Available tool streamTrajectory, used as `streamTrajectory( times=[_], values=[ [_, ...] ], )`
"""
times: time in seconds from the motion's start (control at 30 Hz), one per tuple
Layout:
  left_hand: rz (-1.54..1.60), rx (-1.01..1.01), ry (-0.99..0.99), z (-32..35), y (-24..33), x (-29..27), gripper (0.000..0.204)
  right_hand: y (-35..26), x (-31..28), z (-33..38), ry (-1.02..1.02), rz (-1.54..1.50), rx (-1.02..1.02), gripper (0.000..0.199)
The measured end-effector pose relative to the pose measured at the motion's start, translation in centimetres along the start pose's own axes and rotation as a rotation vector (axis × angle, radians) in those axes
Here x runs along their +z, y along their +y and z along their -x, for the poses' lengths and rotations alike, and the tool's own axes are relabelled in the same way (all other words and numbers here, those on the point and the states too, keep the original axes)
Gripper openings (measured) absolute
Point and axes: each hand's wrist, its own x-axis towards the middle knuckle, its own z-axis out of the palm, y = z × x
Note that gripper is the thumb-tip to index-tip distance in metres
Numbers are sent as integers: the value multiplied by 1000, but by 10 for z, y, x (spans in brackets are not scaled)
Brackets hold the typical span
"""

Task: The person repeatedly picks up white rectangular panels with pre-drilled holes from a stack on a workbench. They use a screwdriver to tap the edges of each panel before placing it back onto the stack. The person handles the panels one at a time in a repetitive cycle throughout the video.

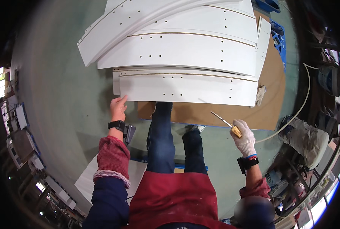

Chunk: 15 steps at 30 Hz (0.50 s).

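Observation:
My bare left hand [118, 109] grips the near left corner of a white drilled panel [204, 88], with part of the fingers hidden at its edge. Groups of small dark holes mark the panel, and a brown grooved line runs along its far side. In a white knit glove, my right hand [243, 138] is closed around a brass-coloured nozzle tool [235, 131]. Its thin metal tube [220, 119] points up and left toward the panel, apart from it. A pale hose [295, 116] leads from the gloved hand to the right.
More white panels [185, 49] lie overlapped beyond the front one, some curved. Beneath them is brown cardboard [269, 114], with a loose white glove [260, 95] by the panels' right end. Wrapped containers [305, 141] stand at the right. A blue plastic crate [279, 38] shows at the far right.

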Motion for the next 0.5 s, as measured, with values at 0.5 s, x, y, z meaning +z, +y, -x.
streamTrajectory(
  times=[0.5],
  values=[
    [77,-50,-234,29,-25,-5,39,-9,-18,-61,9,-45,70,39]
  ],
)
